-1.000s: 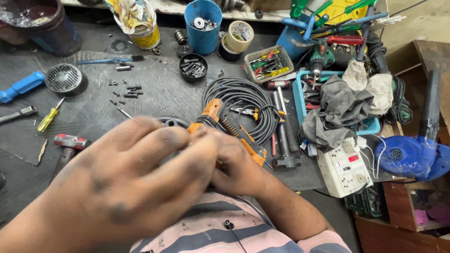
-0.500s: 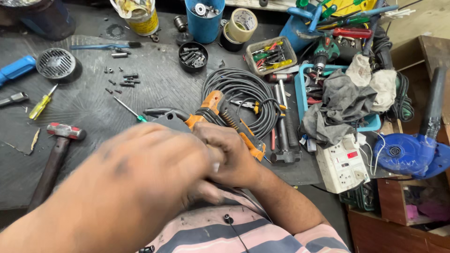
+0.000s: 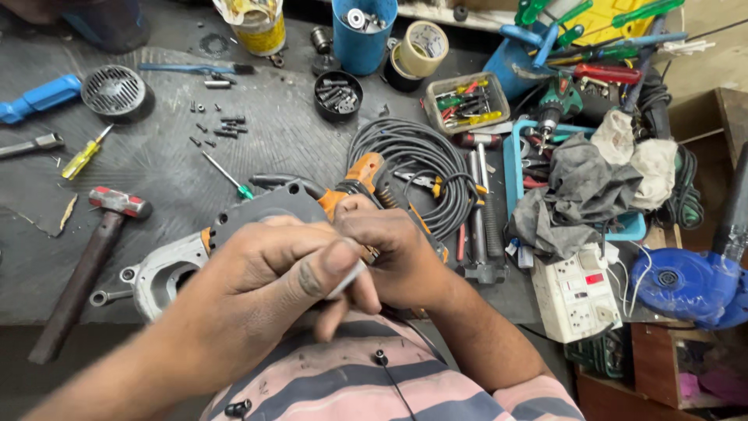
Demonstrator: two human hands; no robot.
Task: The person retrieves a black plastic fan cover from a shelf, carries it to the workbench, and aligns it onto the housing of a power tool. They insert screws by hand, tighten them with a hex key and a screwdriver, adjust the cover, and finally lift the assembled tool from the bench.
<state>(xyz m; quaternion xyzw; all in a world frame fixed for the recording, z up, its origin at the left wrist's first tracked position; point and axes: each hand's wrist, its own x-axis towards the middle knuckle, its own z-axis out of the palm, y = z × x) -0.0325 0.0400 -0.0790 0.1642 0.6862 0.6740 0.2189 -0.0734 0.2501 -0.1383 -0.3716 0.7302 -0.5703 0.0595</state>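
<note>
Since a moment ago we have drawn our hands toward the chest, uncovering the grey-and-orange power tool (image 3: 265, 218) on the bench, left hand (image 3: 257, 304) pinching a thin pale piece (image 3: 347, 278), right hand (image 3: 393, 257) curled closed beside it.

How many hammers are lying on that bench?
1: a hammer with a dark handle lies at the bench's left, beside the grey motor housing near the left hand. Others may be hidden in the tool clutter at right.

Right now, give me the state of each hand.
Left hand: closed, pinching a small pale part, kind unclear.
Right hand: closed; what it holds is hidden.
</note>
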